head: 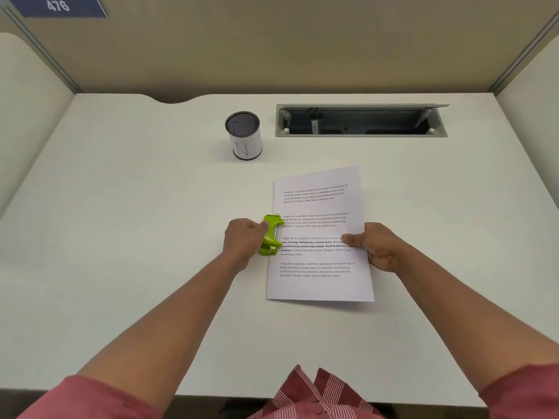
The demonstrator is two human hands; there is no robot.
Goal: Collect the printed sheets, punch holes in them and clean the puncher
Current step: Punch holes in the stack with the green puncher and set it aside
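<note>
A stack of printed sheets [320, 213] lies on the white desk [151, 237], a little right of centre, with four blocks of text on top. A lime-green hole puncher [271, 235] sits on the stack's left edge, about halfway down. My left hand [242, 241] is closed around the puncher from the left, thumb on its top. My right hand [378, 246] grips the right edge of the sheets, thumb on top of the paper and fingers curled under.
A mesh pen cup [243, 136] with a white label stands behind the sheets. An open cable tray [360, 120] is set into the desk at the back right. Beige partition walls enclose the desk on three sides.
</note>
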